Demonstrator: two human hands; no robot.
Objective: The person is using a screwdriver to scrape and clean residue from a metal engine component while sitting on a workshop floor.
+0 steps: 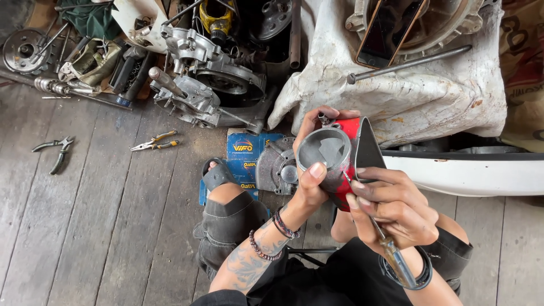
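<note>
My left hand [313,170] grips a grey metal piston [324,152] with its hollow open end turned up toward the camera, thumb on the near rim. A red cloth [347,164] wraps the piston's right side. My right hand [391,207] holds a screwdriver [391,249] with a clear amber handle; its thin shaft runs up to the piston's right edge.
I sit on a grey plank floor [102,226], knees bent, a sandalled foot [216,175] ahead. A blue box [245,148] and round metal cover [276,167] lie under the piston. Engine cases [198,85], pliers [55,152], yellow-handled pliers [154,141] and a white scooter body [419,96] surround me.
</note>
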